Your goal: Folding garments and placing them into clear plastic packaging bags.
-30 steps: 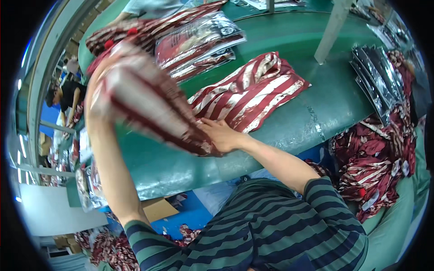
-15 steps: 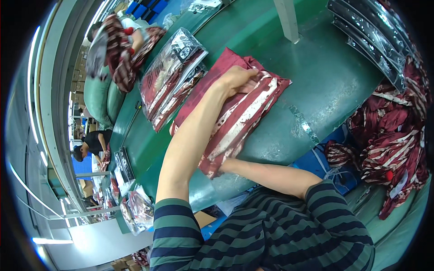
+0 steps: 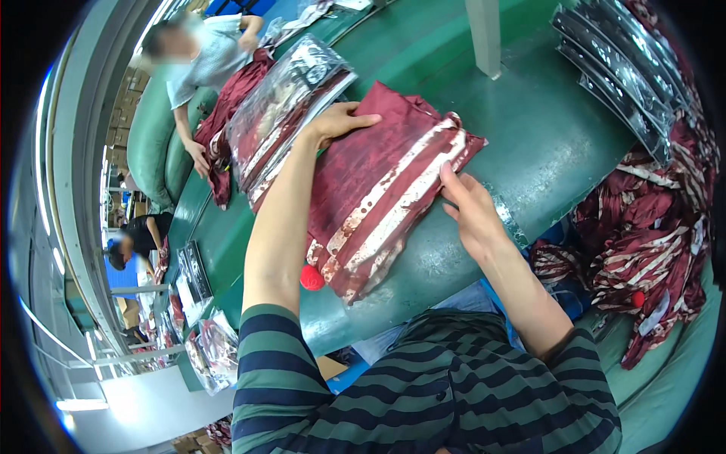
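Note:
A folded dark red garment (image 3: pixel 378 174) with white stripes lies on the green table (image 3: pixel 560 129) before me. My left hand (image 3: pixel 333 125) rests at its far left edge, thumb and fingers spread. On the right, my right hand (image 3: pixel 475 212) is at the striped edge, fingers apart, one fingertip touching the cloth. A round red piece (image 3: pixel 311 278) sits at the garment's near left corner. Just left of my left hand is a stack of clear-bagged garments (image 3: pixel 280 113).
Black glossy packages (image 3: pixel 616 76) are stacked at the far right, above a heap of red and white garments (image 3: pixel 643 227). A pale post (image 3: pixel 484 38) rises from the table. One co-worker (image 3: pixel 208 64) handles red cloth at the far left; another person (image 3: pixel 140 238) works beyond.
My left hand has moved left off the stripes to the garment's edge. My right hand has swung from the near corner to the right edge. The red round piece has come into view.

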`<state>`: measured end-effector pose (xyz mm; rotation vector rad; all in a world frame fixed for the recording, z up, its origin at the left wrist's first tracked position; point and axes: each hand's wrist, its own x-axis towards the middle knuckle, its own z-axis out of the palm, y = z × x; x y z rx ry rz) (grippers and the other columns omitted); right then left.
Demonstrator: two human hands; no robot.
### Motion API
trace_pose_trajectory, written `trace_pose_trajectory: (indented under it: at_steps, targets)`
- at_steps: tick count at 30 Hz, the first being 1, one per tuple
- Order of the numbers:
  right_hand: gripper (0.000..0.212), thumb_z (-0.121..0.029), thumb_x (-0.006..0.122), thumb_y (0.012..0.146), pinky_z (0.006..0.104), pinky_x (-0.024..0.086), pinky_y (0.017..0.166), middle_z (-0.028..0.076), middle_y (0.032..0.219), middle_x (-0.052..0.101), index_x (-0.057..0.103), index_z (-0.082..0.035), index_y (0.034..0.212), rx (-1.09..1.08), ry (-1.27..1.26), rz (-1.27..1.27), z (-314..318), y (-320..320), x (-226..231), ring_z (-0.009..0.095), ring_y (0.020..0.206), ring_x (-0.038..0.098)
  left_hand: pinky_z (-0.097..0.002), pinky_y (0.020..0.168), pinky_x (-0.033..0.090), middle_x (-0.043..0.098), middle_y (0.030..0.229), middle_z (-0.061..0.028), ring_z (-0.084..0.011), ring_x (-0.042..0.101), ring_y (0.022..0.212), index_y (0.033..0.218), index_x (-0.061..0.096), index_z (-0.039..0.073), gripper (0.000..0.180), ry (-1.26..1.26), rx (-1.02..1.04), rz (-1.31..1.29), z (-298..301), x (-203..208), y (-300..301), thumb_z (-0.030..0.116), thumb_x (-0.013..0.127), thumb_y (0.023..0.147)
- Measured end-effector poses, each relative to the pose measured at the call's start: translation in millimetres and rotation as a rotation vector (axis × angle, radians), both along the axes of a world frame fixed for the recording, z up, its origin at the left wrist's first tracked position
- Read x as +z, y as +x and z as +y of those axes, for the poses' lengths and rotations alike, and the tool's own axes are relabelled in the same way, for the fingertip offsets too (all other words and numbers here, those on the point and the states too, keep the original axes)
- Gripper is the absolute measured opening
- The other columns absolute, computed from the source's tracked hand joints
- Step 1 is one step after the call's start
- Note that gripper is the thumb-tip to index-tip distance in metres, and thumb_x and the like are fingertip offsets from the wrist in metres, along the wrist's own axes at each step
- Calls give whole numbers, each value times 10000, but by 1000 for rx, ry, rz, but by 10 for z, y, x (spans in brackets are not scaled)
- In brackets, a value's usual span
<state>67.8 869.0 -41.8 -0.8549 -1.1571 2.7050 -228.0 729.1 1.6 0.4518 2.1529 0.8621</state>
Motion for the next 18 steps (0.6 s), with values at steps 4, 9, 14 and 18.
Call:
trace_pose_trajectory:
  at_steps: [4,9,14,18]
  targets:
    - [501,-321,791,873,346,439,1009,134,1166,657,631,29,1194,-48,-58,-39,-71,-304,130,219,1054,630,-225,684,560,712,1027,-39,-104,668,822,1180,693,25,512,-147,-64,37,146,42,97,383,811,834]
    - [395,-164,752,877,327,522,881,149,1093,696,625,49,1184,-149,-38,83,-132,-536,-117,234,970,670,-262,694,586,720,1056,-72,-141,694,869,1237,673,47,509,-67,-39,80,2,-27,91,311,818,827]
    - [322,4,666,860,316,559,809,164,1075,708,633,58,1176,92,27,51,-76,-722,203,235,899,688,-279,756,585,733,1056,-99,-171,711,905,1201,684,28,435,243,218,-37,-600,482,206,146,828,809]
    - [319,41,654,856,308,543,869,162,1096,709,650,53,1175,298,200,328,-394,-933,900,237,903,689,-308,868,572,662,1271,-124,-213,697,990,1442,500,73,682,532,219,-28,-1782,1169,312,133,803,834]
